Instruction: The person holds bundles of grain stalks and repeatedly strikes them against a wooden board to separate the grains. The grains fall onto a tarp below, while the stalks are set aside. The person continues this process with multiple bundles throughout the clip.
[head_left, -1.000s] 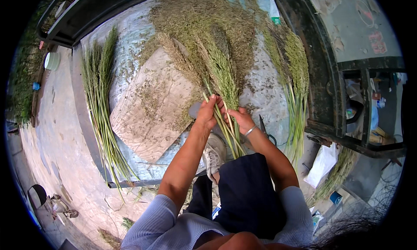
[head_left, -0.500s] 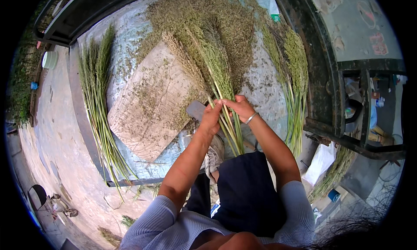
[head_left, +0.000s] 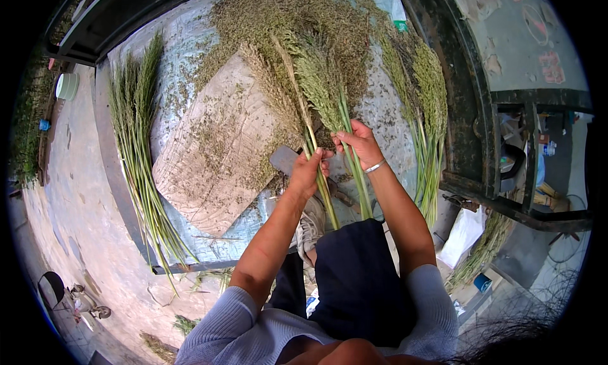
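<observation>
My left hand [head_left: 309, 170] is closed around a few yellowish stalks with tan, feathery seed heads [head_left: 269, 80]. To its right, my right hand [head_left: 361, 144] grips a bunch of green stalks with bushy green seed heads [head_left: 320, 80]. The two bunches stand apart, fanning out away from me, their lower ends near my dark trouser leg [head_left: 354, 276]. A wide silvery band circles my right wrist. Just left of my left hand lies a flat grey metal blade [head_left: 284, 160], partly hidden; my shoe [head_left: 311, 229] is close by it.
A long bundle of green stalks [head_left: 136, 143] lies at the left, another [head_left: 427, 111] at the right. Loose seed [head_left: 285, 10] is heaped at the far side, beyond a tan board [head_left: 215, 156]. Dark metal frames [head_left: 475, 111] border the right. A pale bucket [head_left: 68, 86] stands far left.
My hands, close together before, have moved apart. The single bunch between them is now split: tan-headed stalks in the left hand, green ones carried rightward in the right.
</observation>
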Tool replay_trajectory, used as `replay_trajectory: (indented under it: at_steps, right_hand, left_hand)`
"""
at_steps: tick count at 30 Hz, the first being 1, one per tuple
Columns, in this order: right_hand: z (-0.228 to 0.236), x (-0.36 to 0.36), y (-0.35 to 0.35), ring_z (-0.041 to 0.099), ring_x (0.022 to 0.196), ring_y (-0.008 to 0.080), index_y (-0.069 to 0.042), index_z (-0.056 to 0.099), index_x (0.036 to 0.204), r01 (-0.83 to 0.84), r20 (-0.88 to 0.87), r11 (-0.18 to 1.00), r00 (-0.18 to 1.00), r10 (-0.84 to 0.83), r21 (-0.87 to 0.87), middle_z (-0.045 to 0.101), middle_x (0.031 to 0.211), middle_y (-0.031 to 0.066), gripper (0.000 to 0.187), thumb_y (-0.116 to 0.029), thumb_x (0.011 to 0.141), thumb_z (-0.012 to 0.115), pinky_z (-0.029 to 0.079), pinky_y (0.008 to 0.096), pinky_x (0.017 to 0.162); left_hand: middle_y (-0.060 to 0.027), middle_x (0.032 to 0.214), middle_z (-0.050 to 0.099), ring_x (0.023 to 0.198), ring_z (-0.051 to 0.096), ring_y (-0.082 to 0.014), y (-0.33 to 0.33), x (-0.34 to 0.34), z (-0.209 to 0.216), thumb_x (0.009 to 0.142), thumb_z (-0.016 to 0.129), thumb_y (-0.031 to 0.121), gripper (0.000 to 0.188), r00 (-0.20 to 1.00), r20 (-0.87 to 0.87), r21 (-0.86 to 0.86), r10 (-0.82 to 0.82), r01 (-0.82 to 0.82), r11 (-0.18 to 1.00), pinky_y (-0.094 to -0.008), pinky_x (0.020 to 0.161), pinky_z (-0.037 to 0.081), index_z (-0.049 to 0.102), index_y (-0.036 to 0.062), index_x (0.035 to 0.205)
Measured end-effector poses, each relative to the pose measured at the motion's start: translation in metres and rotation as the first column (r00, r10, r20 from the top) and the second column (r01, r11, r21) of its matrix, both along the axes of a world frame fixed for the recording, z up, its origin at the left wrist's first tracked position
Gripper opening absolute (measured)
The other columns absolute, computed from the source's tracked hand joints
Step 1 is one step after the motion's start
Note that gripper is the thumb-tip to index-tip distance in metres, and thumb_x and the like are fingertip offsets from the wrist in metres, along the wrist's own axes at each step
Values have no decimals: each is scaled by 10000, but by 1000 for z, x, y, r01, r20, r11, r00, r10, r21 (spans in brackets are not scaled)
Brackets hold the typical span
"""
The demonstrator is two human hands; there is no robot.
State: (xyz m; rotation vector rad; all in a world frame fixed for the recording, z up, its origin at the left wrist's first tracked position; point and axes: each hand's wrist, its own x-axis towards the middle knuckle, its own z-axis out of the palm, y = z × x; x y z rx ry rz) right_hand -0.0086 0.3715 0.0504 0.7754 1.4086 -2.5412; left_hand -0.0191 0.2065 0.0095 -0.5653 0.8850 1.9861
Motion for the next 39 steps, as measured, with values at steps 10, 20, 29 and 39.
replay_trajectory:
  at_steps: [10, 20, 29, 39]
  right_hand:
    - [-44, -39, -28, 520, 582, 62, 0, 571, 892, -169, 78, 733, 985, 156, 659, 580, 677, -3, 196, -123, 785, 682, 429, 247, 513]
    - [-15, -15, -20, 481, 526, 48, 25, 565, 1027, -45, 98, 940, 995, 12, 338, 549, 665, -6, 205, -43, 837, 599, 394, 195, 458]
    - [1, -4, -36, 564, 565, 62, 9, 539, 794, 38, -28, 791, 999, -27, 610, 601, 675, 34, 74, 0, 805, 612, 459, 216, 484]
    - [-12, 48, -48, 487, 538, 66, 3, 563, 762, -144, 90, 759, 990, 112, 635, 548, 610, 25, 150, -115, 821, 636, 385, 246, 488]
  left_hand:
    - [-9, 821, 577, 636, 507, -94, -1, 6, -11, 915, 550, 236, 155, 1000, 12, 106, 13, -14, 994, -255, 559, 464, 553, 94, 978]
    - [-42, 869, 601, 750, 600, -156, 2, -4, 8, 909, 547, 163, 143, 996, 93, 128, 15, -27, 991, -337, 636, 540, 540, 88, 1031]
    - [-36, 820, 592, 696, 596, -145, 0, 2, -16, 897, 571, 170, 102, 993, 111, 105, 43, -55, 993, -305, 581, 547, 549, 85, 950]
    - [-118, 990, 612, 881, 612, -232, 2, 3, -32, 944, 481, 226, 258, 998, 60, 238, -13, -2, 971, -379, 785, 533, 544, 16, 1081]
